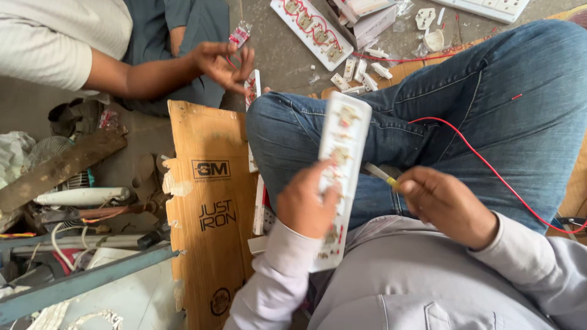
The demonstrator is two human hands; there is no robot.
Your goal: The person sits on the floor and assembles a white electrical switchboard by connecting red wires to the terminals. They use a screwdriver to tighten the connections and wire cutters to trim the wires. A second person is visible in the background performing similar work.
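Your grey-sleeved forearms come first, lowest in view, over your grey shirt and crossed blue-jeaned legs

Item, your left hand (307,205): closed around a long white power strip (338,177), thumb and fingers wrapped over its lower half. That strip is open-backed, metal contacts and red wiring showing, and it stands on end between your knees, its top leaning against your left knee

Item, your right hand (445,205): fingers pinched shut on a small tool with a yellow and white tip (382,175), which points toward the strip's right edge, just beside it; whether it touches, you cannot tell

Item, red wire (489,165): runs in a curve across your right thigh and off toward the right edge

Item, torn brown cardboard sheet (208,214): lies flat on the floor left of your legs

Item, a second person's hand (221,64): upper left, holding a small clear packet of red parts (240,34), well apart from your own hands

Item, another opened white strip (312,30): lies on the floor at top, with loose white plug parts (361,70) scattered just beside it

Item, left edge: clutter of metal bars, cables and scrap (73,201)
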